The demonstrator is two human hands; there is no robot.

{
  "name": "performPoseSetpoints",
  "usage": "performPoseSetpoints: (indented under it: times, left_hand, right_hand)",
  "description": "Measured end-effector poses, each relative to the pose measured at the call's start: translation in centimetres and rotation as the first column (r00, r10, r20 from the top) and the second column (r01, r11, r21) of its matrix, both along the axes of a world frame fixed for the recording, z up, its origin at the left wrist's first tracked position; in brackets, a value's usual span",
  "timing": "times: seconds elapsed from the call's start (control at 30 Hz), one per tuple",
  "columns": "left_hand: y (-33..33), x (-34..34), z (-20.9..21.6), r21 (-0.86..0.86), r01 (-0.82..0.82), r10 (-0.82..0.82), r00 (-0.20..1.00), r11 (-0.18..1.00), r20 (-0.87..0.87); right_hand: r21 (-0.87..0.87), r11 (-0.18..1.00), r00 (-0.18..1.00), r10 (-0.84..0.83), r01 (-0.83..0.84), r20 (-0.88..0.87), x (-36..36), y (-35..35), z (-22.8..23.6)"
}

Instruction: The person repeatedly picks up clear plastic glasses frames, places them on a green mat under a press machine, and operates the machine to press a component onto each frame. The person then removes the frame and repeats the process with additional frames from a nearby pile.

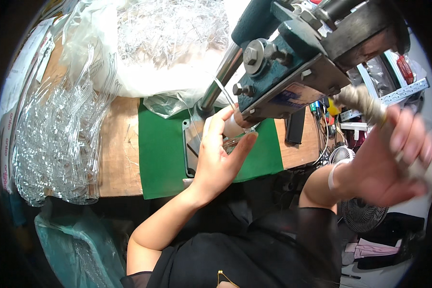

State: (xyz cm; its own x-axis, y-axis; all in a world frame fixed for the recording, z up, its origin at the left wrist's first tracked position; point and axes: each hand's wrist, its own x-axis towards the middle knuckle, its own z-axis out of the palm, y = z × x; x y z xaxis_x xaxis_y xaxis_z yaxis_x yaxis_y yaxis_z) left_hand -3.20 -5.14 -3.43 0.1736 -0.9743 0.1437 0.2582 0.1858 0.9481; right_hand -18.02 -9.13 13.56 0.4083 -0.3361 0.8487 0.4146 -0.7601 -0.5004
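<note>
A wooden worktop (117,163) extends beyond the left hand (217,163). Above and ahead of that hand leans a dark teal press (283,72); under it lies a green mat (161,153), and to its left a heap of shiny wires (62,139). The right hand (377,168), blurred, curls round a wrapped handle (365,103). The left hand's thumb and fingers flank thin shiny strands (230,142); whether they pinch them I cannot tell.
</note>
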Motion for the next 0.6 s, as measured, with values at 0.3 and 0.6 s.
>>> performPoseSetpoints:
  times: [0.3,0.6]
  left_hand:
    - [0.1,-0.4,0.8,-0.031,0.026,-0.03,0.99,0.999,-0.136]
    - [1.7,1.4,0.6,-0.138,-0.079,0.096,0.987,0.987,0.126]
  right_hand:
    - [-0.184,0.977,0.993,-0.096,0.107,0.072,-1.0,2.3,-4.8]
    - [-0.019,0.954,0.949,-0.295,0.298,0.108,-0.8,-1.1,-0.9]
